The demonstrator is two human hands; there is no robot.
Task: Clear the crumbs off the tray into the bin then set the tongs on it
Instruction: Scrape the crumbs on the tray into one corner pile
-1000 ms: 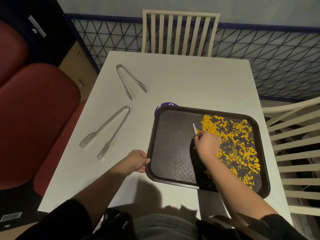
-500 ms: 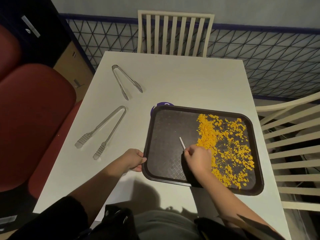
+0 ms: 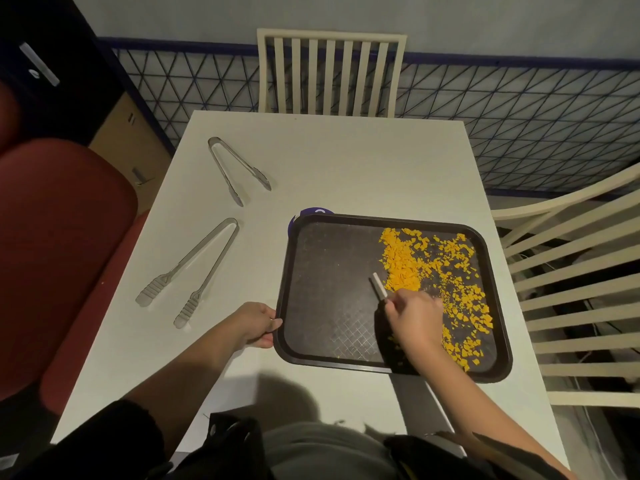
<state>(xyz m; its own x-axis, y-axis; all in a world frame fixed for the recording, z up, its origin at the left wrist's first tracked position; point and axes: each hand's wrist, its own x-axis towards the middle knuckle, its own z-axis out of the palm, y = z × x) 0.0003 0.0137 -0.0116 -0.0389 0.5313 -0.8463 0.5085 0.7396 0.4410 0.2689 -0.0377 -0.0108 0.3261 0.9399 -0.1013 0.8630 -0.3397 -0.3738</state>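
Note:
A dark brown tray (image 3: 329,289) lies on the white table (image 3: 346,161), with orange crumbs (image 3: 405,268) spread over its right half. My left hand (image 3: 254,323) grips the tray's left rim near the front corner. My right hand (image 3: 414,317) holds a small brush (image 3: 378,285) with a white handle; its dark bristles rest on the tray at the crumbs' left edge. Two metal tongs lie on the table left of the tray, one pair (image 3: 224,171) farther away and a longer pair (image 3: 197,251) nearer. No bin is in view.
A purple object (image 3: 313,212) pokes out from under the tray's far left corner. A cream slatted chair (image 3: 330,71) stands at the table's far side and another (image 3: 571,271) close on the right. A red padded seat (image 3: 62,237) borders the left edge.
My right hand has drawn the brush toward the near edge of the tray, along the left side of the crumbs. My left hand has kept its hold on the rim.

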